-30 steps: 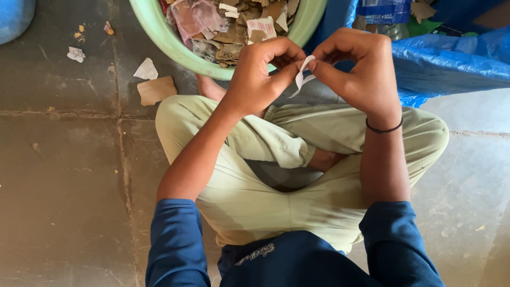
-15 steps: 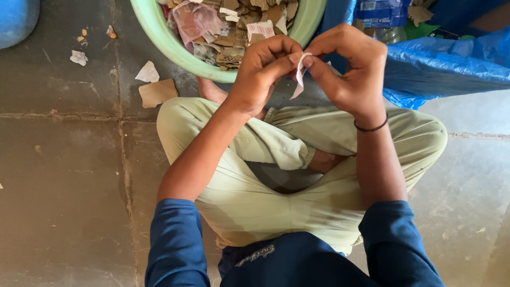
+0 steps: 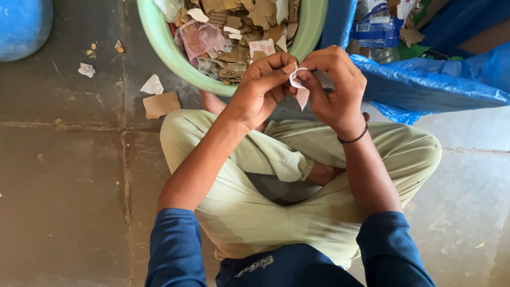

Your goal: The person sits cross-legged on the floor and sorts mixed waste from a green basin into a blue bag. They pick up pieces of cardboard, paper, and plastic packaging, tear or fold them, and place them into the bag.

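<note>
Person sits cross-legged on the floor (image 3: 64, 202), both forearms raised and bent in toward each other over the lap. Left hand (image 3: 261, 90) and right hand (image 3: 336, 87) meet just in front of the tub (image 3: 159, 37). Both pinch one small paper scrap (image 3: 300, 87) between thumb and fingertips; other fingers curled in. Scrap is white on top, pinkish tail hanging down between the hands, held in the air above the knees, just short of the tub rim. Right wrist is bent down, with a black band (image 3: 355, 139) round it. Left wrist is straighter, knuckles facing up.

Tub is pale green, full of torn cardboard and paper bits. Blue bag (image 3: 425, 85) just right of the hands, bottles and scraps inside. Two loose pieces (image 3: 159, 98) on the floor left of the knee. Blue drum (image 3: 24, 26) sits at the far left corner.
</note>
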